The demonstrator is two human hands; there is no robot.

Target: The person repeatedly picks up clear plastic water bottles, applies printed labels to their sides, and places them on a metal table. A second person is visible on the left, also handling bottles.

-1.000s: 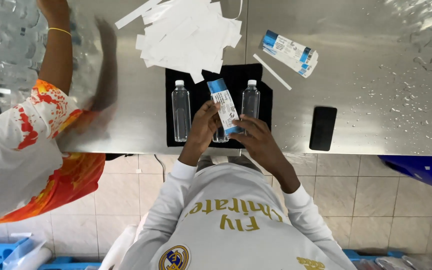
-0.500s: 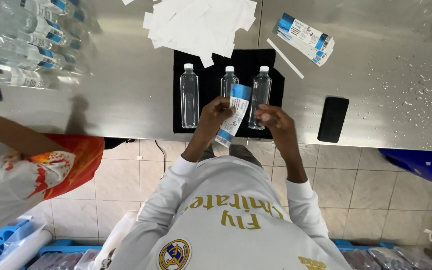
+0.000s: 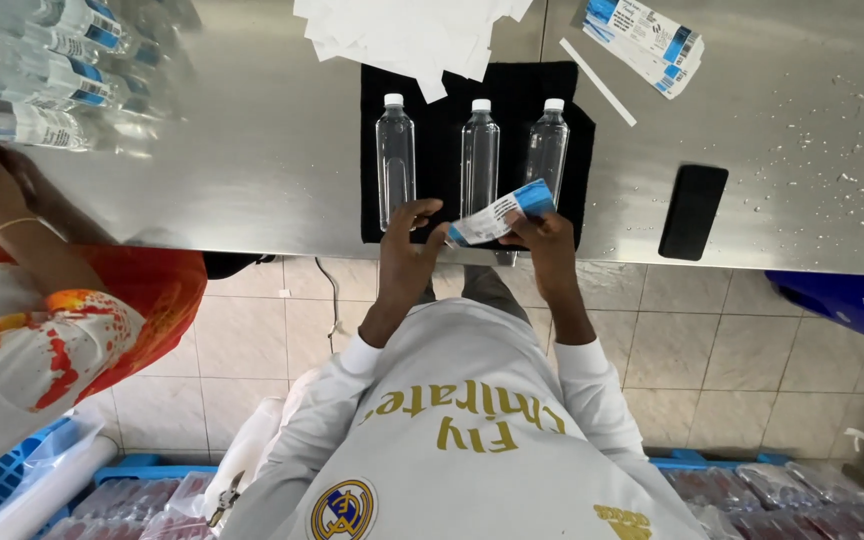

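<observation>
Both my hands hold one blue-and-white paper label (image 3: 500,213) stretched between them, just above the near edge of a black mat (image 3: 442,120). My left hand (image 3: 408,240) pinches its left end and my right hand (image 3: 544,235) its right end. Three clear plastic bottles with white caps lie side by side on the mat: a left one (image 3: 395,160), a middle one (image 3: 479,155) and a right one (image 3: 548,148). None of the three carries a label. The label hovers in front of the middle and right bottles.
The mat lies on a steel table (image 3: 272,150). White backing papers (image 3: 407,35) are heaped behind it, a stack of labels (image 3: 644,35) sits at back right, a black phone (image 3: 692,212) at right. Labelled bottles (image 3: 42,70) lie at far left, by another person's arm (image 3: 12,215).
The label has turned from upright to nearly flat between my hands and come lower, toward the mat's near edge. The other person's arm has drawn back from the table to the left.
</observation>
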